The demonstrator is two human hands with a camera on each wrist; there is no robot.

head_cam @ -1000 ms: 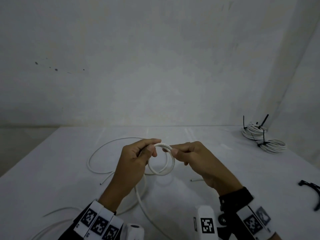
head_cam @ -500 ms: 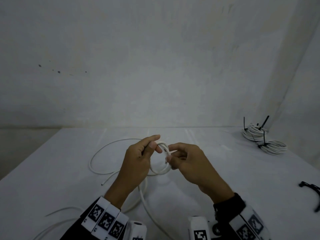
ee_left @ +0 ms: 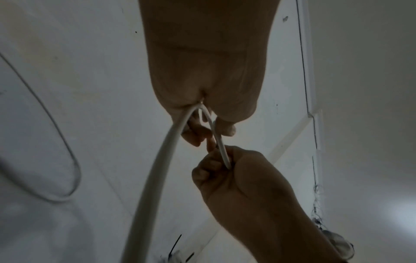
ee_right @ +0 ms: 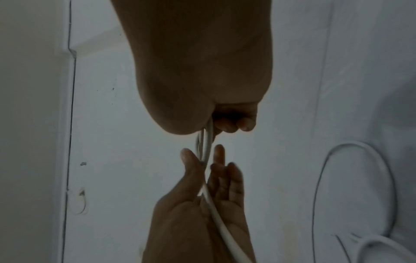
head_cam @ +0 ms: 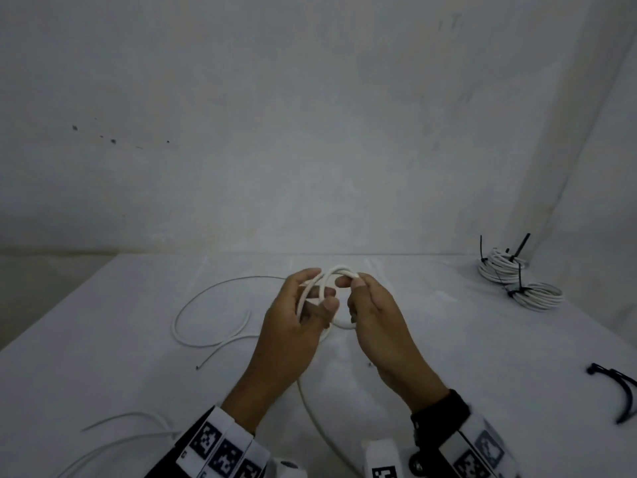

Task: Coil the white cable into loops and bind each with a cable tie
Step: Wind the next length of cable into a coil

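A white cable (head_cam: 331,271) is wound into a small coil held up between both hands over the table (head_cam: 482,357). My left hand (head_cam: 322,288) has thumb and fingers round the coil's left side. My right hand (head_cam: 350,286) pinches the coil's top right. In the left wrist view the cable (ee_left: 157,178) runs out of the left hand (ee_left: 209,131) into the right hand (ee_left: 225,165), which is curled round it. In the right wrist view the strands (ee_right: 216,213) pass from the right hand (ee_right: 225,124) between the left hand's (ee_right: 202,160) thumb and fingers. The rest trails down toward me.
Loose white cable (head_cam: 179,326) curves over the table's left half, and more lies at the near left corner (head_cam: 113,439). Two bound coils (head_cam: 501,267) (head_cam: 539,296) with black ties sit at the back right. Spare black cable ties (head_cam: 617,391) lie at the right edge.
The ring that hung facing me has tipped up, and its top now arches between the hands. The hands have drawn closer together, and the left thumb now crosses the loop lower down.
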